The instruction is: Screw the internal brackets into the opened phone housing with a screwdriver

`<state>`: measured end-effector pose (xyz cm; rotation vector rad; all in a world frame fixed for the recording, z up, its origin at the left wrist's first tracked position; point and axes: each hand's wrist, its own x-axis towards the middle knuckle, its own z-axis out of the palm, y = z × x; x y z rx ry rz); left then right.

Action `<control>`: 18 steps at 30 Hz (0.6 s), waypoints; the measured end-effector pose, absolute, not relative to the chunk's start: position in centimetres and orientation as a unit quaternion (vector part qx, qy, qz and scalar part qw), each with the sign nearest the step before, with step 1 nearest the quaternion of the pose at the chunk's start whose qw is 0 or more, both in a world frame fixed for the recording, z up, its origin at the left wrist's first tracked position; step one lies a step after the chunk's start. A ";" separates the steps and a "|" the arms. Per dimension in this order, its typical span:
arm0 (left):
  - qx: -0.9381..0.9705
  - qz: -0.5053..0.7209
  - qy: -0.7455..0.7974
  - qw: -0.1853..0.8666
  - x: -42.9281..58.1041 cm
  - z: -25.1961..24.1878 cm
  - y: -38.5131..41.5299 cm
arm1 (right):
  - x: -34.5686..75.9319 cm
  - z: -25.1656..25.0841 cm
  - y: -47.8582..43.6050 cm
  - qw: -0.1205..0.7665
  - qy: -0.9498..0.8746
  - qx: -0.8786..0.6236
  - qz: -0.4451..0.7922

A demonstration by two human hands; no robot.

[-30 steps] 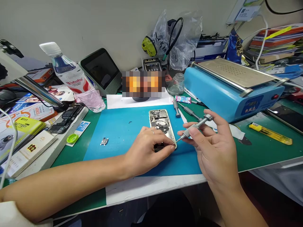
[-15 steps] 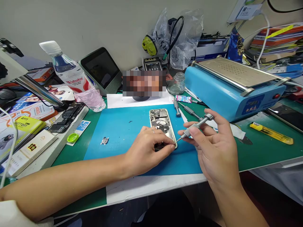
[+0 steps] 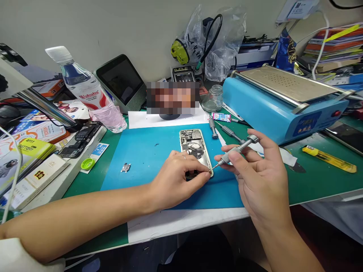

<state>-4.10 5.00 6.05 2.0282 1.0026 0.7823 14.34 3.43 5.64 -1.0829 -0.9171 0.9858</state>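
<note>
Where phone lies, blue mat, pale wall

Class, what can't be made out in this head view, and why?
- Phone, lower part: head view, largely hidden by the left hand.
- Screwdriver, tip: head view, too small to tell what it touches.
- Black base, area above it: head view, masked by pixel blocks.
- Sleeve: head view, cut off by the left edge.

Room over blue mat left of phone; bottle blocks back left, blue machine right.
</note>
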 end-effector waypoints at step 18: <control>0.782 0.309 0.387 0.378 -4.0 6.0 5.2 | 14.5 5.5 3.4 0.645 -0.407 -0.487 0.425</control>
